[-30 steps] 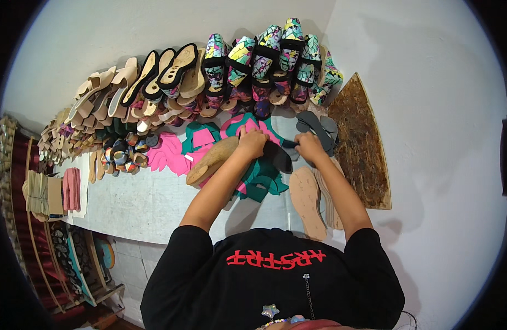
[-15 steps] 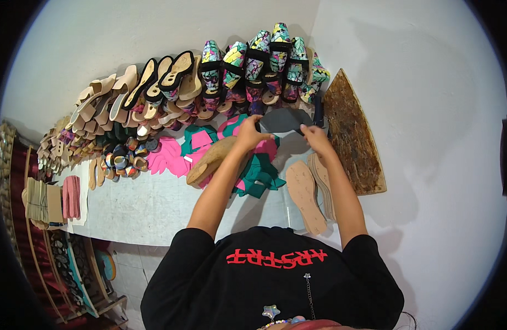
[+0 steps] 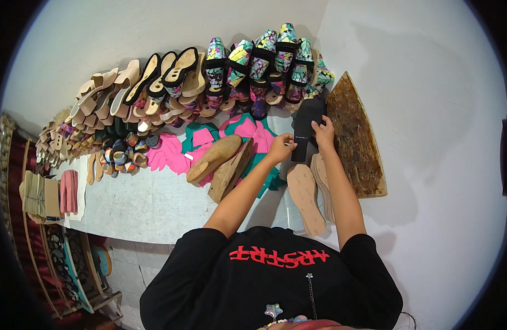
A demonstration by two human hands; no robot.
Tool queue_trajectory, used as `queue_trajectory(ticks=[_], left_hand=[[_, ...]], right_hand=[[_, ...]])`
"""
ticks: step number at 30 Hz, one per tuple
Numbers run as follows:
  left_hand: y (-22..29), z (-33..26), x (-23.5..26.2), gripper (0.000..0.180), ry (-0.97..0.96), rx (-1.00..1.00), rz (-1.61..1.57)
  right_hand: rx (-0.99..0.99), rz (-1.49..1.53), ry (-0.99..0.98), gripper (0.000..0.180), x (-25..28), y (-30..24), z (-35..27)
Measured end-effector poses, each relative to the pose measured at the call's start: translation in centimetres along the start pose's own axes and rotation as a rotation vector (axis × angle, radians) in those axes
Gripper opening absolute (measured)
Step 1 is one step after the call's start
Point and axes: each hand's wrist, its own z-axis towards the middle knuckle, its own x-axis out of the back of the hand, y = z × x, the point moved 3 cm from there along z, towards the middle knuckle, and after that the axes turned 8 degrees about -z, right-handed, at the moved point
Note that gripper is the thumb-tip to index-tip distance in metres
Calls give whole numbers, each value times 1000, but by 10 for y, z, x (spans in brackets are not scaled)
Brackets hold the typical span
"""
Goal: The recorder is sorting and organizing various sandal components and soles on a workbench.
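A black shoe insole (image 3: 306, 114) stands nearly lengthwise above the table, held between my hands. My right hand (image 3: 324, 135) grips it along the right edge, with thumb and fingers pinched. At its lower left edge my left hand (image 3: 282, 148) has thumb and fingers closed on the narrow end. Just below lie a beige insole (image 3: 304, 193) and a stack of beige insoles (image 3: 321, 179), partly behind my right forearm. Two wooden shoe lasts, one pale brown (image 3: 216, 158) and one tilted beside it (image 3: 230, 171), rest left of my left forearm.
Pink cutouts (image 3: 170, 157) and green cutouts (image 3: 271, 180) lie around the lasts. Rows of patterned wedge sandals (image 3: 240, 58) and beige sandals (image 3: 127, 82) line the wall. A worn brown pointed board (image 3: 354, 143) leans at right. Pink pieces (image 3: 69, 190) are stacked at the table's left.
The black insole has turned from lying crosswise to nearly upright and shifted right. My left hand moved down and right, uncovering the second wooden last. My right hand moved slightly up.
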Motion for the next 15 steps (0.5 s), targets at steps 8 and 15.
queue_trajectory(ticks=[8,15], left_hand=[[7,-4,0,32,98,40,-22],[37,-41,40,41,164,13,-23]], right_hand=[[-152,-110,-59,56,-11,29,8],[-313,58,2,53,-39,21,-11]])
